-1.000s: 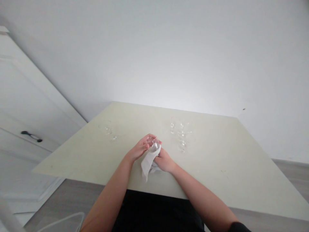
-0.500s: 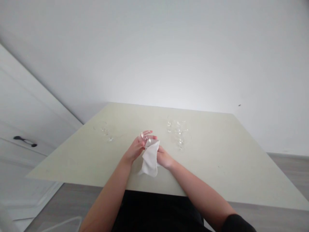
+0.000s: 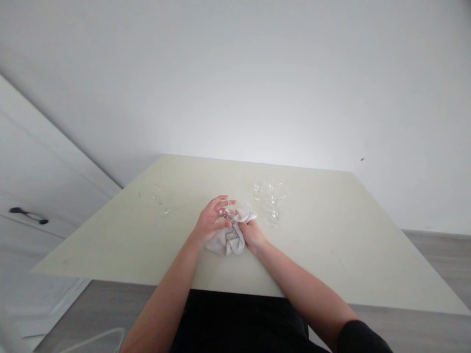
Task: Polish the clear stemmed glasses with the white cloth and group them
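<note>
Near the table's front, my left hand curves its fingers around a clear glass, partly hidden by fingers and cloth. My right hand is closed on a white cloth. One bunched end of the cloth pokes up between my hands against the glass, and the rest hangs below in folds. The exact shape of the held glass is hard to make out.
Several clear glasses cluster on the pale table to the right of my hands. More clear glassware is at the left, faint against the tabletop. A white wall rises behind, and a white cabinet stands left.
The cloth has gone from hanging smoothly to being bunched up around the glass. My left fingers have spread wider, and my right hand has turned slightly. The glasses on the table stay put.
</note>
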Available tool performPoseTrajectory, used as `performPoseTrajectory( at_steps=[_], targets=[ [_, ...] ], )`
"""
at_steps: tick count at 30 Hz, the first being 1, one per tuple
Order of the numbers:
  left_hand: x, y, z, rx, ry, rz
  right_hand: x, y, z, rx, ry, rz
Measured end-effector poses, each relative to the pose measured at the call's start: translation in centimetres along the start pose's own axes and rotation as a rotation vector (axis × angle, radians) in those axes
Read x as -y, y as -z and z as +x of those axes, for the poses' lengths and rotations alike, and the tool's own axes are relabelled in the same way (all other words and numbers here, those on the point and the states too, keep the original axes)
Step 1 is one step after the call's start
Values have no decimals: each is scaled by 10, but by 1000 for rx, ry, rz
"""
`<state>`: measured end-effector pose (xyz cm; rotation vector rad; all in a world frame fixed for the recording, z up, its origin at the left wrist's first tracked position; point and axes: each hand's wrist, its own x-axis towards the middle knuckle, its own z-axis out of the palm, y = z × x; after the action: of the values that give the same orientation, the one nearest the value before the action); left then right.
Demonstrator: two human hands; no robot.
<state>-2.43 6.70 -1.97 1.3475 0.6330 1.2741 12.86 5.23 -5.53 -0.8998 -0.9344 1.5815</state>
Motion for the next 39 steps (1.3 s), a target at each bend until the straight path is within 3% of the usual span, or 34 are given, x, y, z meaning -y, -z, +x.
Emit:
performPoseTrajectory(
  at_steps=[4,7,10,12,13,19,25,30,33,36,39],
  targets=[
    [-9,2,6,-201,-165,166,5,2,-5,-1,66,-113],
    [-18,2,17,-363,-286,212,9,-2,-15,276,5,-169],
    [-21,-7,31,-243,-173,166,8,-6,-25,745,-63,-300],
    [-17,-17,39,-108,-48,144,7,-7,-28,936,-96,-380],
    [-14,-23,44,-58,-2,149,6,-7,-29,972,-107,-396],
    [6,-47,59,36,76,230,10,-7,-27,970,-124,-346],
    [27,-48,50,23,105,203,14,-11,-28,1022,-143,-306],
    [41,-37,45,24,74,579,14,-10,-27,1013,-136,-317],
    [46,-30,45,106,40,793,13,-8,-26,993,-135,-317],
    [50,-29,46,218,-17,904,10,-7,-25,979,-161,-317],
    [53,-32,48,243,-52,966,8,-5,-24,1004,-149,-320]
  ],
)
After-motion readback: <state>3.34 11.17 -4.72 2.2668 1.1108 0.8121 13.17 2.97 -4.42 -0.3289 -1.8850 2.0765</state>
